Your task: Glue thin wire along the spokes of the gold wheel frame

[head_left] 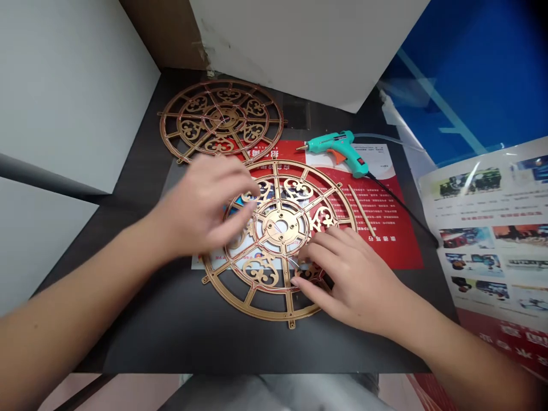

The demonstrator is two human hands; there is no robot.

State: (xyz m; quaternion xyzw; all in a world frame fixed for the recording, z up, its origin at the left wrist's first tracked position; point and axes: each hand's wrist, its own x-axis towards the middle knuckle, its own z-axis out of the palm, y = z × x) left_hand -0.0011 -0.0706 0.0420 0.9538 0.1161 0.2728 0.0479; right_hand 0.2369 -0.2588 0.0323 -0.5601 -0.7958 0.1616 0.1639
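Observation:
A round, gold-coloured openwork frame point(281, 225) with spokes and scroll ornaments lies flat before me. Thin reddish wire point(274, 290) runs along its rings, and loose pale wire ends point(293, 261) show near the hub. My left hand point(209, 205), smeared by motion, hovers over the frame's upper left, thumb and forefinger apart. At the lower right, my right hand point(342, 274) rests on or just above the frame. Its fingers are curled and its thumb is stretched apart from them, beside the wire ends. Both hands cover parts of the scrollwork.
A similar round frame point(222, 120) lies behind. Right of it are a teal glue gun point(338, 149) with a black cord point(400, 202) and a thin stick point(362, 210) on a red printed sheet point(398, 245). White panels point(278, 45) stand at the back and left.

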